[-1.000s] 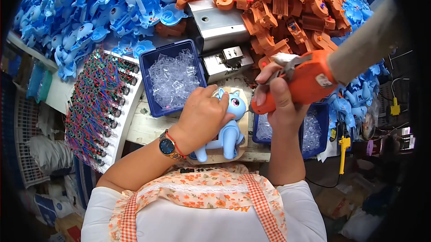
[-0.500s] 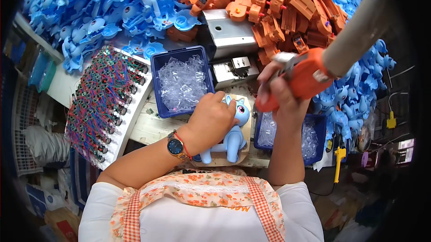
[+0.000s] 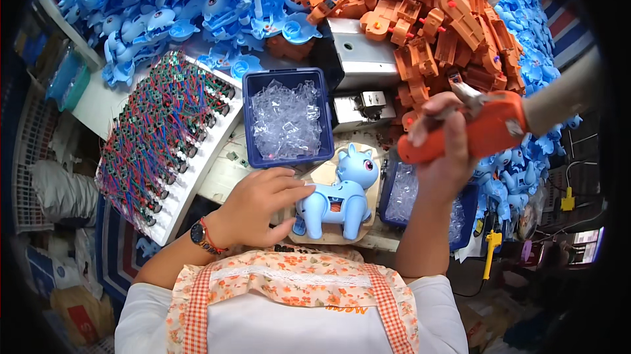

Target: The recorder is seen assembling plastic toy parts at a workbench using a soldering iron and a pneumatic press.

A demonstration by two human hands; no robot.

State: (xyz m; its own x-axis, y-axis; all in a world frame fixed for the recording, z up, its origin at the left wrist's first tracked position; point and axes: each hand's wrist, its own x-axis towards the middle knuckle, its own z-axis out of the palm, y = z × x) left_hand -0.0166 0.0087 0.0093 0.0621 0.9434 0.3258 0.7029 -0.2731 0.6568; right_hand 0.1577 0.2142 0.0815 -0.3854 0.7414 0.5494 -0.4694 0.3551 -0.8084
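A light blue toy pony (image 3: 336, 197) lies on its side on a pale wooden board (image 3: 323, 174), with an opening in its belly showing something orange-brown inside. Next to its rump is my left hand (image 3: 259, 206), fingers apart and holding nothing; its fingertips reach the pony's back edge, though contact is hard to judge. My right hand (image 3: 444, 140) is raised to the right of the pony, wrapped round an orange-bodied power tool (image 3: 483, 127) with a metal lever. A thick grey tube (image 3: 565, 101) runs from the tool to the upper right; the tool's tip cannot be made out.
A dark blue bin (image 3: 286, 117) of clear plastic pieces stands behind the board, another bin (image 3: 399, 186) partly behind my right forearm. At left lies a white foam tray (image 3: 197, 157) of wired circuit parts. Blue shells (image 3: 190, 5) and orange housings (image 3: 453, 19) are heaped behind, near a metal fixture (image 3: 365, 51).
My left hand has drawn back from the pony's head toward its rump, fingers spreading, so its body is uncovered. The tool in my right hand has tilted flatter. The whole view has shifted slightly.
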